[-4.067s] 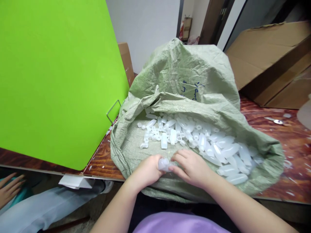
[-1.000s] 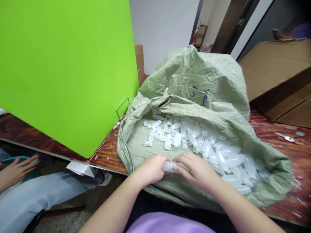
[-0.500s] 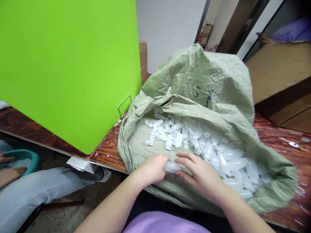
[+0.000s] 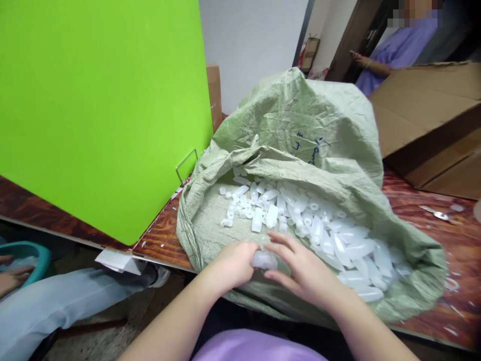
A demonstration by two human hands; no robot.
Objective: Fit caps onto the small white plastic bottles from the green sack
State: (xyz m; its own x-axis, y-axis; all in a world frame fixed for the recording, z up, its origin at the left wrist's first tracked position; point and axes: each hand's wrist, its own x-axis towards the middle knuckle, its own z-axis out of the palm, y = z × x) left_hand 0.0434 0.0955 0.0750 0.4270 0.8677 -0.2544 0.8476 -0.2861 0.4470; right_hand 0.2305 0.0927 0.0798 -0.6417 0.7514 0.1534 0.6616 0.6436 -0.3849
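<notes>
— Where's the plastic piece (image 4: 264, 259)?
— Over the near side of the sack (image 4: 338, 113), gripped in the left hand (image 4: 236, 263), the right hand (image 4: 303, 265), fingers parted, beside it; a steady left grip should serve best

A bright green panel (image 4: 108, 110) stands on a wood-grain counter (image 4: 169, 239), a bent metal wire (image 4: 186, 159) at its lower right edge. Well to the panel's right are a cardboard box (image 4: 424, 95), a spoon-shaped metal utensil (image 4: 440, 215) and, farther back, a person in purple (image 4: 398, 50); below the panel, a teal basin (image 4: 45, 260) beside a denim-clad leg (image 4: 93, 291).
</notes>
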